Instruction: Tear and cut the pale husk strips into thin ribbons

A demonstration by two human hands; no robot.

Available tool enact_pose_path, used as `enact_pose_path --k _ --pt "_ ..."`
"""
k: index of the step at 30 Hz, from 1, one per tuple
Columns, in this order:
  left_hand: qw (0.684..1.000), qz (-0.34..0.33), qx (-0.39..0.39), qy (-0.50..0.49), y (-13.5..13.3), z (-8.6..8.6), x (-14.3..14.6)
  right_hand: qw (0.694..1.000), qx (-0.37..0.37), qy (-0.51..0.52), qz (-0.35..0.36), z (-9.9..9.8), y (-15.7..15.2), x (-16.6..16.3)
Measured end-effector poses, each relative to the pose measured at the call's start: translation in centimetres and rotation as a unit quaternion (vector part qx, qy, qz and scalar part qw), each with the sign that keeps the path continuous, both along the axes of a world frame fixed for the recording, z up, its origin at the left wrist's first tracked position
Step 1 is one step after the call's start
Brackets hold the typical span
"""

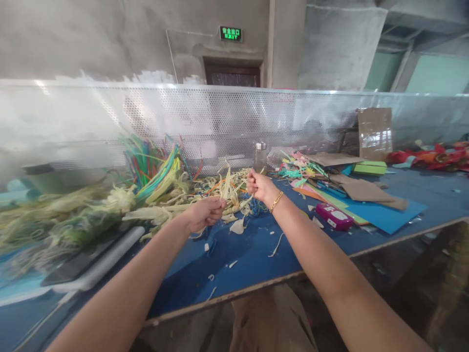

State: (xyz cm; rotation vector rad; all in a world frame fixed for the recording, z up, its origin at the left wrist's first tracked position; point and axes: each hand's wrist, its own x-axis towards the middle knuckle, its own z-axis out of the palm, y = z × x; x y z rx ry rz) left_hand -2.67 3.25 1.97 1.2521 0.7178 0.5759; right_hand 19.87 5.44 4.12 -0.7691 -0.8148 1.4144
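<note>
My left hand (pixel 207 213) is closed, with thumb and fingertips pinching the base of a pale yellow corn husk (pixel 228 189). Its torn strips fan upward between my hands. To the right and slightly farther away, my right hand (pixel 261 187) is also pinched shut at the husk's right side, a gold bracelet (pixel 276 201) on its wrist. The exact spot it grips is hard to make out. Behind and under both hands lies a heap of loose husk strips (pixel 176 205), with tangled blue strands (pixel 256 207) beneath the right hand.
Colourful pipe cleaners (pixel 146 164) and blurred husk piles (pixel 84 215) occupy the left, beside a dark flat device (pixel 91 254). A glass bottle (pixel 260 156) stands behind. Rightward are a purple box (pixel 334 216), cardboard (pixel 370 190) and blue sheets (pixel 395 215). Scraps dot the blue tabletop (pixel 249 264); a perforated screen (pixel 234 117) borders it.
</note>
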Motion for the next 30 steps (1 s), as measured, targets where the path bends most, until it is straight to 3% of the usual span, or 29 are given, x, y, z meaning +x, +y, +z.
enact_pose_path --k 3,5,10,13,16,20,26,30 --pt "0.998 0.04 -0.016 -0.04 0.3 0.2 -0.3 0.996 0.016 0.022 -0.091 0.9 -0.2 2.3" --pt "0.994 0.074 -0.026 -0.071 0.2 0.3 -0.3 0.994 0.033 0.017 -0.1 1.4 -0.5 3.2" --pt "0.988 0.13 -0.045 -0.075 -0.6 0.1 0.8 0.997 0.068 0.024 0.04 1.1 -1.6 -0.7" --pt "0.993 0.093 -0.047 -0.063 -0.9 0.0 1.1 0.991 0.089 0.027 0.093 0.2 -2.5 -4.4" --pt "0.997 0.048 -0.044 -0.03 -1.1 -0.1 1.0 0.99 0.103 0.02 0.091 -0.5 -3.0 -6.5" --pt "0.999 0.007 -0.03 -0.01 -1.2 -0.3 1.1 0.991 0.121 0.011 0.064 -1.0 -3.1 -7.0" --pt "0.999 0.008 -0.042 -0.017 -1.6 -0.6 1.5 0.987 0.149 0.034 0.047 -1.4 -3.0 -7.4" --pt "0.998 -0.037 -0.039 -0.016 -1.8 -0.2 1.6 0.991 0.115 0.043 0.045 -0.7 -3.0 -6.9"
